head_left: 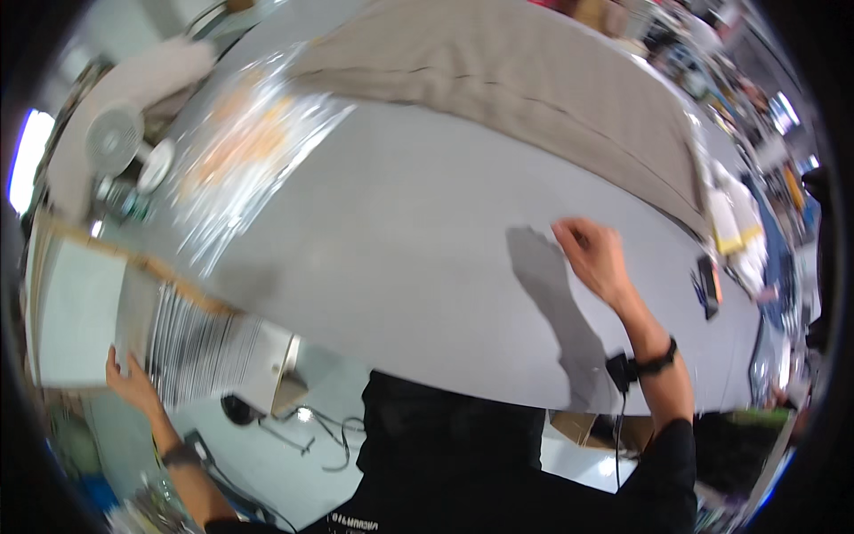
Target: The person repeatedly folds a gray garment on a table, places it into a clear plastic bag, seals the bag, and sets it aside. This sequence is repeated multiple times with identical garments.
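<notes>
My left hand (130, 380) reaches low at the left, fingers apart, beside a stack of thin flat sheets (200, 347) in an open box; whether it touches them I cannot tell. Over the grey table (413, 253), my right hand (592, 257) is raised with its fingers curled and casts a shadow; whether anything small is between the fingers cannot be told. A piece of beige fabric (507, 87) with a dark broken line along it lies across the table's far side. Clear plastic bags (260, 140) with orange marks lie at the table's left.
A small white fan (117, 140) and a plastic bottle (123, 200) stand at the far left. A black and orange object (709, 287) lies near the table's right edge, by white rolls with yellow ends (727, 223). Cables (333, 434) lie on the floor below the table.
</notes>
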A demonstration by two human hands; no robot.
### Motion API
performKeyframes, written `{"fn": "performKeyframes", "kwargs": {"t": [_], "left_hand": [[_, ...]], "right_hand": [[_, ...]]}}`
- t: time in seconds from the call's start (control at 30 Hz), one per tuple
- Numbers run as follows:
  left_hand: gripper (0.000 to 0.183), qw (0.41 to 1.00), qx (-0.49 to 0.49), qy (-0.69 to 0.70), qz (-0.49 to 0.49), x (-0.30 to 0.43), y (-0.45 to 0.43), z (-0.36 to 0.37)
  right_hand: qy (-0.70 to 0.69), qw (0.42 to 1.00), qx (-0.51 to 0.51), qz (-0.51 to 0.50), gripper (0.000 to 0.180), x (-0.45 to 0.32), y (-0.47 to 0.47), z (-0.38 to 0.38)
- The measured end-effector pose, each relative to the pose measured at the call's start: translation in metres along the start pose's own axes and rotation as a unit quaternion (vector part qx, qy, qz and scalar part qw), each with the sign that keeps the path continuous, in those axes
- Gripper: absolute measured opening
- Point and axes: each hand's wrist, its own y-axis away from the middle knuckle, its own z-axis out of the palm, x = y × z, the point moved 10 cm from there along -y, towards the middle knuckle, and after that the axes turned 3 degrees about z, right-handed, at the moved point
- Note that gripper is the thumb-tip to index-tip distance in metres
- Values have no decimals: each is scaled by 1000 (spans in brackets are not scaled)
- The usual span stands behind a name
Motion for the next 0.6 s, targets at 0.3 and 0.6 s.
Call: {"fn": "performKeyframes", "kwargs": {"t": [0.3, 0.6], "left_hand": [[25, 919, -137, 338, 149, 371, -6, 47], [21, 783, -236, 508, 270, 639, 10, 15]], "right_hand": [[132, 954, 254, 91, 20, 132, -129, -86], [107, 941, 292, 131, 20, 173, -164, -115]]}}
